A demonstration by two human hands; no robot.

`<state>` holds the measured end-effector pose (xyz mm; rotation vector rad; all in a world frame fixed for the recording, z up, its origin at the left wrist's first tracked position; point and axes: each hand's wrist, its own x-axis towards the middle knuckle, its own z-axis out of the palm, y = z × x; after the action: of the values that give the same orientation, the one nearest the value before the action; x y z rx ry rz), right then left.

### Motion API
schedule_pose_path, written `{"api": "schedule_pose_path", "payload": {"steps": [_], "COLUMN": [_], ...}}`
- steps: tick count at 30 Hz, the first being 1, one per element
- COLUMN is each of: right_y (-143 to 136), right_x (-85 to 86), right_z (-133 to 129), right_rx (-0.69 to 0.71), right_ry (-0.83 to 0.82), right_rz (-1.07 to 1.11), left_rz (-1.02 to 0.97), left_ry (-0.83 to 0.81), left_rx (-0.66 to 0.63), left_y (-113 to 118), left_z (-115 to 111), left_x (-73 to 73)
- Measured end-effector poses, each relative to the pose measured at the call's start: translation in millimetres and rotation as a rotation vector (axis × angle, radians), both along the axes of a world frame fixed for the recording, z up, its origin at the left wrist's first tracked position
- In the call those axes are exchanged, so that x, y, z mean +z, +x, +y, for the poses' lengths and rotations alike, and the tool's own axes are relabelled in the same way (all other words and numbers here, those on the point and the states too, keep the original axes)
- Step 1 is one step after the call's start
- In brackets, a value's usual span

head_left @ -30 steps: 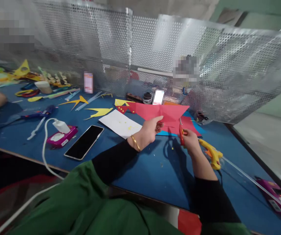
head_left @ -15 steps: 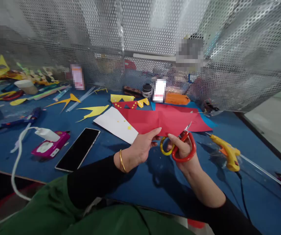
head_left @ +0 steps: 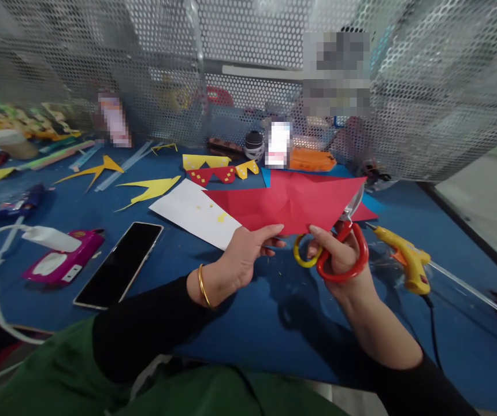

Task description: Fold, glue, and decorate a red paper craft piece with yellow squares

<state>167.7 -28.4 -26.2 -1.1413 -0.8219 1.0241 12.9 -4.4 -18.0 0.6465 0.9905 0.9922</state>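
A piece of red paper [head_left: 289, 202] is held up between both hands above the blue table. My left hand [head_left: 246, 254], with a gold bangle at the wrist, pinches its lower edge near the middle. Further right, my right hand [head_left: 339, 251] pinches the same edge between thumb and fingers. Red-handled scissors [head_left: 363, 254] hang on my right hand, their blades pointing up behind the paper's right end; a yellow loop [head_left: 299, 252] shows beside its fingers. White paper [head_left: 196, 214] with small yellow bits lies left of the red paper.
A black phone [head_left: 119, 264] and a purple socket block [head_left: 64, 257] lie on the left. A yellow glue gun [head_left: 404, 260] rests at right, its cord running down. Yellow and red cut-outs [head_left: 211, 175] lie behind the white paper. A perforated metal screen [head_left: 248, 46] stands at the back.
The view has shifted, so table items sit further left and higher. The red paper's right end is now raised and spread, covering part of the scissor blades. Both hands still hold it.
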Motion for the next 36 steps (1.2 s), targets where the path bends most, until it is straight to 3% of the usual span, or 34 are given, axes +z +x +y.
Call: {"api": "schedule_pose_path", "payload": {"steps": [11, 22, 29, 36], "right_y": [-3, -3, 3, 4], "right_x": [-3.6, -1.5, -3.4, -12.5], "right_z": [-6, -6, -5, -15], "right_rx": [0.039, 0.003, -0.097, 0.133], "right_ry": [-0.073, -0.07, 0.002, 0.143], "right_rz": [-0.033, -0.14, -0.338, -0.578], "left_rz": [-0.017, 0.11, 0.088, -0.001], "left_ry": [0.023, 0.061, 0.068, 0.103], "left_rx": [-0.067, -0.078, 0.092, 0.302], "left_y": [1, 1, -6, -24], "left_z": [-2, -2, 8, 26], "left_x": [-8.3, -4.3, 6.0, 17.6]}}
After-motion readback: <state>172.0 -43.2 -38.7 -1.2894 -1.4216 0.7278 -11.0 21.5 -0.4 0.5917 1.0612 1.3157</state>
